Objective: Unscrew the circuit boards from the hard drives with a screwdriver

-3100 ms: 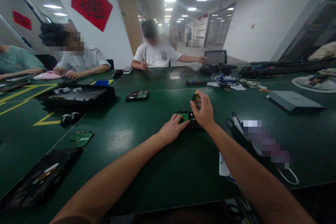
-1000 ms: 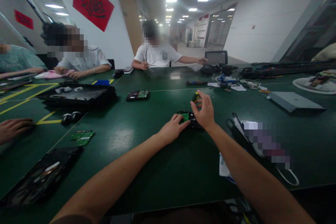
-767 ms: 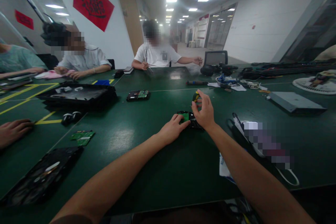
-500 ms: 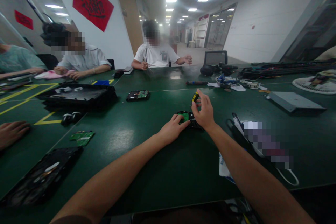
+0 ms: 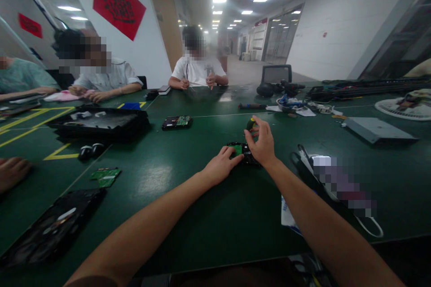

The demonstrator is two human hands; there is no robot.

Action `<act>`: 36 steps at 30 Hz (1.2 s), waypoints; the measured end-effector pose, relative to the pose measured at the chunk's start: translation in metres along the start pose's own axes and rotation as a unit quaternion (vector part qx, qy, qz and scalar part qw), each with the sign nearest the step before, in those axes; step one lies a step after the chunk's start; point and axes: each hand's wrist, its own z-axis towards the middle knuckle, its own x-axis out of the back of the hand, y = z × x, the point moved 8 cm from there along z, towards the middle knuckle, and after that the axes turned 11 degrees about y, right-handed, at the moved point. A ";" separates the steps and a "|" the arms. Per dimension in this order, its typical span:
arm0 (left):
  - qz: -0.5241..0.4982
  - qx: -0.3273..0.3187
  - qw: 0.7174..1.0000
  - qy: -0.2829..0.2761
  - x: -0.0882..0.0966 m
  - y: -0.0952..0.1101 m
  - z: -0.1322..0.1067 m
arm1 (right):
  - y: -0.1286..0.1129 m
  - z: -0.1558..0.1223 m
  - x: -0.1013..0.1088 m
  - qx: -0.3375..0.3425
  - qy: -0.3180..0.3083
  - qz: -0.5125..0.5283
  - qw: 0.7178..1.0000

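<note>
Right hand point(image 5: 262, 143) grips yellow-black screwdriver handle point(image 5: 251, 123) upright over small black drive with green circuit board point(image 5: 243, 153); left hand point(image 5: 220, 166) presses flat on its near-left edge, mid dark green worktop point(image 5: 208, 215). White-walled corridor room, ceiling lights on.

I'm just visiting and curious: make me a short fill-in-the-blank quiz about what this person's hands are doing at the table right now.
1. The left hand rests on a small black device with a ____ circuit board.
2. The right hand grips the black-and-yellow handle of a ____ standing over that device.
3. Both the device and the hands are over a dark ____ table.
4. A second black device with a green board lies farther away, to the ____ of the hands.

Missing words: green; screwdriver; green; left
</note>
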 end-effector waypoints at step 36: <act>-0.006 0.009 1.000 -0.008 0.000 -0.001 0.000 | -0.001 0.000 0.000 0.005 -0.003 -0.005 1.000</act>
